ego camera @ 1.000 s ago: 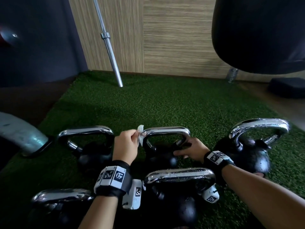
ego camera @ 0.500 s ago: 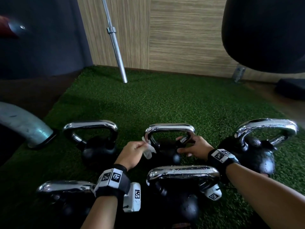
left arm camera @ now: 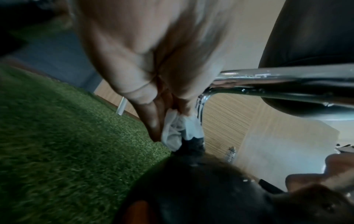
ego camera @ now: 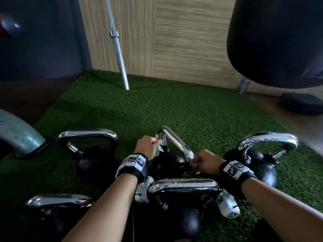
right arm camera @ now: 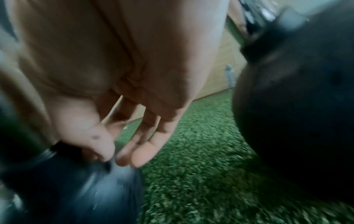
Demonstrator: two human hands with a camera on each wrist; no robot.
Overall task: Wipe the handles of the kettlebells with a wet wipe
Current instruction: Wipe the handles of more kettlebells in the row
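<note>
Glossy chrome handles (ego camera: 176, 145) on matt black kettlebells (ego camera: 167, 163), rough green turf (ego camera: 157, 110), wood-grain wall (ego camera: 183, 41).

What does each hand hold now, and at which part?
The left hand pinches the wet wipe against the far post of the middle kettlebell's handle. The right hand grips the near end of that handle.

Right hand (right arm camera: 107, 84) fills frame — fingers (right arm camera: 141, 157) and thumb touching blurred dark kettlebell (right arm camera: 63, 186) lower left. Second black kettlebell (right arm camera: 298, 106) at right. Green turf (right arm camera: 201, 181) below — wooden wall (right arm camera: 220, 78) behind.
</note>
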